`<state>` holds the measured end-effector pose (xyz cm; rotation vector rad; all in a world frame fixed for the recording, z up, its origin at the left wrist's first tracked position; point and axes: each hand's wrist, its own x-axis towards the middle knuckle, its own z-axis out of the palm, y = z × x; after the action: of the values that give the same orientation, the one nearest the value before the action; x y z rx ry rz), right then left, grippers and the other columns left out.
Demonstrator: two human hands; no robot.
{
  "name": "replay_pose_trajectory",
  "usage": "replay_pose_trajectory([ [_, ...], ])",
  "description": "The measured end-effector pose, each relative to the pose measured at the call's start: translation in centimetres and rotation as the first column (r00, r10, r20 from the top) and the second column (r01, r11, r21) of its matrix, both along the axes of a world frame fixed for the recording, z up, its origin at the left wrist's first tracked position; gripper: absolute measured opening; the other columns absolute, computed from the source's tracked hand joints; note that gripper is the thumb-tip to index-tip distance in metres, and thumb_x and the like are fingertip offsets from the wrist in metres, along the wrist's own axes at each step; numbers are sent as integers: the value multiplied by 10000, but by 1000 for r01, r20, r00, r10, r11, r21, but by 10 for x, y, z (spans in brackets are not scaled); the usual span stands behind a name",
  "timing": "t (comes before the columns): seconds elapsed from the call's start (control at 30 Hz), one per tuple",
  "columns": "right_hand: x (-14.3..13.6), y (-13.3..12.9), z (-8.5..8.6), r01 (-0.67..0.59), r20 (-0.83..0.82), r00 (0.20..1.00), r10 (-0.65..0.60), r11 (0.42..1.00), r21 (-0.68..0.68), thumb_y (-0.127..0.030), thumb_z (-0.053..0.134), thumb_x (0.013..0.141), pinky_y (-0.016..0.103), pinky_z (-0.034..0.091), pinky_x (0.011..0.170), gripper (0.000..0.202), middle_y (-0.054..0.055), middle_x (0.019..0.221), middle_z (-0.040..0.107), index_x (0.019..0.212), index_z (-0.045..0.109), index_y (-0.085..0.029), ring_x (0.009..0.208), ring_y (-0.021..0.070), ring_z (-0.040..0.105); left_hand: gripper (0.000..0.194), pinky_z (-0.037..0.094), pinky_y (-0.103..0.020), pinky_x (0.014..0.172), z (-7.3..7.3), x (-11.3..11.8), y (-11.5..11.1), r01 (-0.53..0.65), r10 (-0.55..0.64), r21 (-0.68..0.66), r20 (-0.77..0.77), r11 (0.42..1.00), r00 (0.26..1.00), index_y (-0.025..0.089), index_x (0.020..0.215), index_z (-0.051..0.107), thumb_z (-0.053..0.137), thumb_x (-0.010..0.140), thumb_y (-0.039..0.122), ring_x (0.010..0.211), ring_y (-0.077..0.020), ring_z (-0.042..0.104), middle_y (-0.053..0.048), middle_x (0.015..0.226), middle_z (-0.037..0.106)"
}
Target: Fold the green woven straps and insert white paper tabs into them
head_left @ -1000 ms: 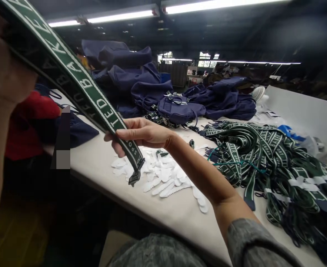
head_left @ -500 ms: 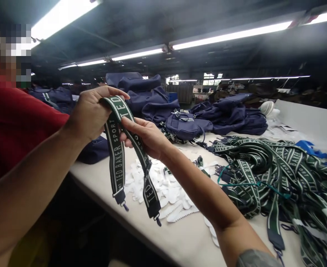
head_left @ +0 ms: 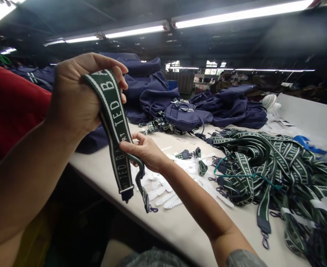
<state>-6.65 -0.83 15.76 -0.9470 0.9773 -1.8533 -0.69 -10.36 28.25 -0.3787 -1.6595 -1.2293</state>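
Note:
A dark green webbing strap (head_left: 114, 107) with white edge stripes and white lettering hangs folded over my left hand (head_left: 78, 91), which grips it at the top. Lower down, my right hand (head_left: 145, 150) pinches one length of the same strap between thumb and fingers. Both dark ends dangle above the table's front edge; a metal bar crosses one, and a snap hook shows on the other. Beyond my right hand, a small rolled strap (head_left: 201, 163) lies among white cut pieces (head_left: 166, 191) on the table.
A large heap of similar straps (head_left: 274, 159) covers the table's (head_left: 191, 230) right side. Navy bags (head_left: 185, 116) are piled at the back, near a white fan (head_left: 269, 102) and a white partition (head_left: 310, 116). A person's red sleeve (head_left: 13, 111) is close on my left.
My left hand has risen and come nearer, lifting the strap's fold. My right hand has moved lower along the strap. The view has shifted slightly, and the red sleeve shows less.

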Motion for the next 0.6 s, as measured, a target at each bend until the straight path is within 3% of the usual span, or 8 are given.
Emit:
replay_pose_trajectory([
  [0.13,2,-4,-10,-65,-111,991,72,995,70,-579,807,662,199,444,483,500,-14,737,656,898,646,-168,534,84,535,75,432,-195,592,1,0,8,-116,103,-137,-103,984,989,74,885,691,631,842,78,635,-92,560,6,695,595],
  [0.23,1,-7,-17,38,-216,976,-18,996,86,-584,802,654,212,455,541,471,-9,692,621,776,669,-149,585,99,549,75,403,-209,562,5,3,8,-144,136,-62,-110,988,985,95,881,666,623,821,76,608,-97,532,13,690,580],
  [0.37,-3,-3,-18,130,-311,944,-107,990,52,-568,784,693,203,448,556,437,-9,704,612,786,678,-155,617,102,545,85,361,-214,475,16,4,-4,-176,183,70,-97,982,978,104,862,634,627,779,86,506,-96,472,29,634,554],
  [0.43,-4,3,-16,42,-295,955,-21,997,64,-592,734,748,191,453,557,454,10,763,651,844,688,-151,646,104,569,52,375,-218,478,18,2,-14,-182,191,134,-65,974,979,97,825,615,601,784,69,501,-105,478,26,605,546],
  [0.5,-5,7,-16,-134,-204,968,147,988,77,-633,682,784,195,466,541,500,39,796,686,889,674,-143,667,126,615,88,385,-226,483,17,-3,-26,-166,173,243,-9,956,985,94,786,590,537,798,25,515,-118,495,9,591,542],
  [0.6,-3,7,-23,-387,-36,921,387,922,25,-660,668,783,236,511,541,533,61,764,700,925,627,-148,673,174,665,150,396,-222,513,7,-14,-50,-76,48,458,71,886,996,82,759,562,463,822,-11,554,-105,511,-11,613,533],
])
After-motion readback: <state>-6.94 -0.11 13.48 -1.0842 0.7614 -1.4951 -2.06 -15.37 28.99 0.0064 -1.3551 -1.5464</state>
